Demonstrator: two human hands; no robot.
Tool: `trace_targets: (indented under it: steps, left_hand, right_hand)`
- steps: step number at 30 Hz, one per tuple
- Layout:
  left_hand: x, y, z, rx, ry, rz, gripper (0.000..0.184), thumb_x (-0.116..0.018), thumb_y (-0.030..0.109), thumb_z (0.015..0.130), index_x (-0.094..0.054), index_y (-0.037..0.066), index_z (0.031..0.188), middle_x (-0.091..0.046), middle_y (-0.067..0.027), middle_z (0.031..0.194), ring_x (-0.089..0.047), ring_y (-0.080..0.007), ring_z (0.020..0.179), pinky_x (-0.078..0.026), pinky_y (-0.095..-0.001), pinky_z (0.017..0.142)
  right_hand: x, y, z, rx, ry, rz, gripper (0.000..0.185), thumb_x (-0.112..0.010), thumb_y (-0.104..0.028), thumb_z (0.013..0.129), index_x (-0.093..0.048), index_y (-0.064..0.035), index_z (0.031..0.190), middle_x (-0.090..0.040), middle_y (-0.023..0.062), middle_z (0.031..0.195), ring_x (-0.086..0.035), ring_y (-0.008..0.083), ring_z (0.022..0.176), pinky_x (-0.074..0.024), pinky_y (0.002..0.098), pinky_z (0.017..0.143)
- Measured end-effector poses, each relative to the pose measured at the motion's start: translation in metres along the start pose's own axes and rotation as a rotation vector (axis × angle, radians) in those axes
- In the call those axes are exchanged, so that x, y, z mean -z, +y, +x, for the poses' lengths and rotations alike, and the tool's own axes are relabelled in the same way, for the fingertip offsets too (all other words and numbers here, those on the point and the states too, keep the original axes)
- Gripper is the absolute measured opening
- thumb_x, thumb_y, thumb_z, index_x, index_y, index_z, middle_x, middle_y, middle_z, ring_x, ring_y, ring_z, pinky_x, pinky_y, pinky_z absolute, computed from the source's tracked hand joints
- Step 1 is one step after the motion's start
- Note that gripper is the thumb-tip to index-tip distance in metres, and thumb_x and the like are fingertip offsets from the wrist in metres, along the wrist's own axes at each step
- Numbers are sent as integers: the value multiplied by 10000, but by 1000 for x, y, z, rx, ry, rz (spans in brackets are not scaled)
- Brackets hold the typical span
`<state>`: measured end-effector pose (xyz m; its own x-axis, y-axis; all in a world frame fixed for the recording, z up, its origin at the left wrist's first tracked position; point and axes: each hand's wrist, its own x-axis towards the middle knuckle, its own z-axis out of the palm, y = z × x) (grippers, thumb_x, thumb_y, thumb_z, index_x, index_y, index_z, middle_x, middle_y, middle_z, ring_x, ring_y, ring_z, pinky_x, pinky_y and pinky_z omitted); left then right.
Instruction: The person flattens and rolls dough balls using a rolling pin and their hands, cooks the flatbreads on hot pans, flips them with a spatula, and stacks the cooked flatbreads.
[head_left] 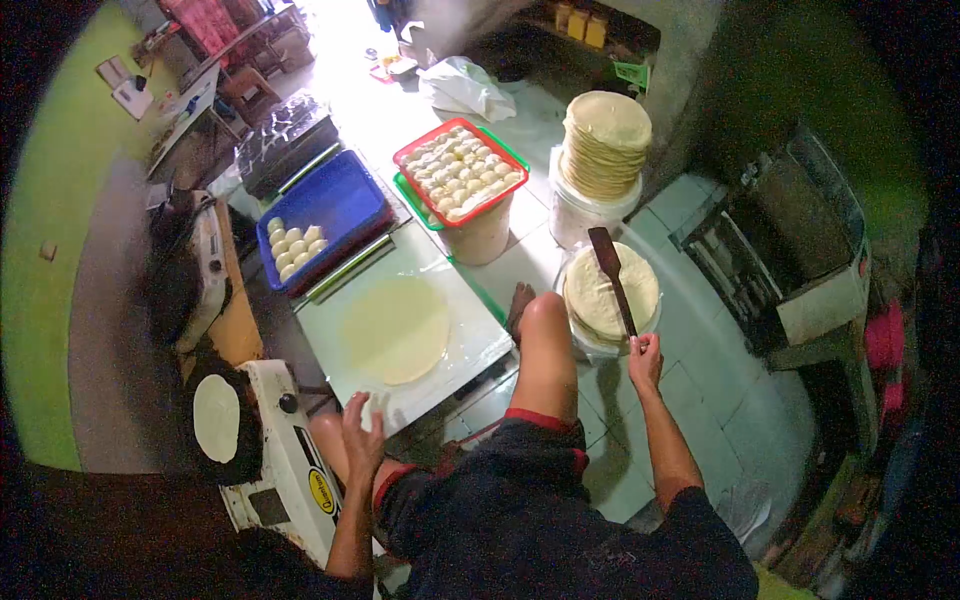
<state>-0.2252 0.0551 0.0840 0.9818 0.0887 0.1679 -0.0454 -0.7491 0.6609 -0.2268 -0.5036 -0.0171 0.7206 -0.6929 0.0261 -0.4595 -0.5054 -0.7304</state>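
Observation:
In my right hand (pixel 646 364) is the handle of a dark, flat-bladed spatula (pixel 607 258). Its blade lies over a stack of round flatbreads (pixel 586 286) on a tub; whether it touches the top one I cannot tell. My left hand (pixel 362 440) is empty, fingers apart, by the near edge of a white board (pixel 475 345). On that board a thin, wide round of rolled dough (pixel 395 330) is spread flat. Left of my left hand, a pale dough round (pixel 216 418) sits on a dark griddle (pixel 250 432) over a white stove (pixel 285 405).
A blue tray (pixel 345 190) with several dough balls (pixel 288 252) stands behind the board. Beside it, a red tray (pixel 522 178) full of dough balls rests on a bucket (pixel 482 238). A taller flatbread stack (pixel 607 125) stands on a white bucket (pixel 572 212). Another stove (pixel 212 262) is at left.

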Motion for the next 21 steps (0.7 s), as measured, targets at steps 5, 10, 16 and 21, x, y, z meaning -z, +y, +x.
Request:
trace_targets:
  steps: [5, 10, 16, 21]
  left_hand:
    - [53, -31, -21, 145, 131, -160, 342, -646, 108, 916, -603, -18, 1232, -612, -191, 1252, -586, -314, 1183, -449, -402, 1029]
    - [58, -28, -13, 220, 108, -254, 396, -635, 141, 932, -580, -32, 1284, -613, -187, 1249, -607, -316, 1123, -459, -399, 1001]
    - [41, 6, 9, 60, 26, 26, 354, -654, 105, 901, -604, -21, 1228, -629, -215, 1233, -609, -328, 1143, -460, -400, 1010]
    - [-44, -35, 20, -246, -74, 7, 412, -708, 137, 825, -612, -2, 1201, -575, -241, 1290, -522, -417, 1244, -441, -447, 1059]
  right_hand:
    - [3, 1, -26, 19, 11, -21, 292, -657, -312, 939, -522, -60, 999, -651, 148, 821, -650, 332, 745, -490, 463, 690]
    - [10, 14, -48, -53, -28, -60, 305, -669, -330, 927, -524, -71, 999, -656, 157, 817, -651, 351, 769, -483, 487, 700]
    - [7, 6, -22, -17, 8, -18, 334, -686, -329, 901, -513, -70, 1021, -664, 164, 855, -653, 384, 788, -484, 499, 712]
    - [-7, 10, 12, -21, -117, -134, 473, -709, -376, 853, -509, -28, 1105, -650, 198, 965, -632, 400, 957, -480, 497, 835]
